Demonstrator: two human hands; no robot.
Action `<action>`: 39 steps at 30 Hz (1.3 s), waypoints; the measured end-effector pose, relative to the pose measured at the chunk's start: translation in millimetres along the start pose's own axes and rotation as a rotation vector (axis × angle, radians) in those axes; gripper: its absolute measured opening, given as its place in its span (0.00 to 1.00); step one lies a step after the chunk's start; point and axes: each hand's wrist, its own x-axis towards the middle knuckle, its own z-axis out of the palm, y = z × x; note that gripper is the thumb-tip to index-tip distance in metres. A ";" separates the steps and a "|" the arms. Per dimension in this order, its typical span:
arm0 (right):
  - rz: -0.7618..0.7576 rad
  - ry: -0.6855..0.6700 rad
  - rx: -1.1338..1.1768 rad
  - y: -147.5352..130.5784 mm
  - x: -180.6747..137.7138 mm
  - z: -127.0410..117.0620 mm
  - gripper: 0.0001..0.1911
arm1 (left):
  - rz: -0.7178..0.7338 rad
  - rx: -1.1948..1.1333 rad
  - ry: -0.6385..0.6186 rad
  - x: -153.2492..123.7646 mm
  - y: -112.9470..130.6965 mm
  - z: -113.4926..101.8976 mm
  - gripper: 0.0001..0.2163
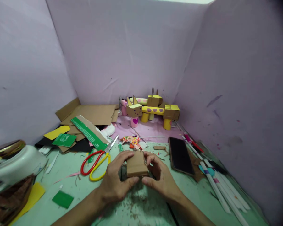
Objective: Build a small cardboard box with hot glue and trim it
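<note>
Between my two hands is a small brown cardboard box [136, 163], held just above the green table. My left hand [115, 175] grips its left side, with the thumb at the front lower edge. My right hand [161, 175] curls round the right side, fingertips at the edge and thumb near the front corner. Left of my left hand lie scissors [107, 153] with one red and one yellow handle, blades pointing away. Just beyond the box rests a flower-patterned glue gun [133, 141], partly hidden by it.
Cardboard animal figures [153, 110] stand at the back. Cardboard sheets [91, 114] and coloured scraps [64, 140] lie at left, near a white rounded object [14, 166]. A phone [180, 155] and white paper rolls [226, 185] lie at right. Pale walls [127, 47] enclose the table [85, 201].
</note>
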 end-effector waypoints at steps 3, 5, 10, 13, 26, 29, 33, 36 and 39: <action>-0.005 0.015 -0.026 -1.7 -1.2 2.3 0.21 | 0.017 0.000 0.030 0.2 4.4 1.2 0.23; -0.001 0.028 -0.054 -2.8 -2.6 4.5 0.20 | -0.016 -0.047 0.050 0.8 6.8 2.7 0.21; 0.055 0.071 -0.147 0.1 -4.2 7.3 0.18 | -0.288 -0.286 0.073 4.1 10.6 9.5 0.18; 0.075 0.075 -0.207 2.5 -2.1 4.7 0.19 | -0.453 -0.352 0.061 5.7 11.4 12.0 0.20; -0.013 0.115 -0.448 3.9 2.0 15.2 0.52 | -0.675 -0.551 0.214 12.5 -2.7 21.8 0.23; 0.030 0.235 -0.457 6.0 1.5 18.5 0.50 | -0.685 -0.556 0.164 7.2 -7.7 25.8 0.24; 0.079 0.224 -0.287 0.9 0.5 12.7 0.39 | -0.573 -0.457 0.066 7.9 -11.3 12.8 0.24; 0.018 0.106 -0.169 -2.0 0.7 7.1 0.37 | -0.496 -0.418 0.018 15.2 -13.1 -4.0 0.29; -0.043 0.014 -0.122 -2.0 0.2 5.8 0.36 | -0.525 -0.490 -0.072 20.6 -13.8 -13.7 0.29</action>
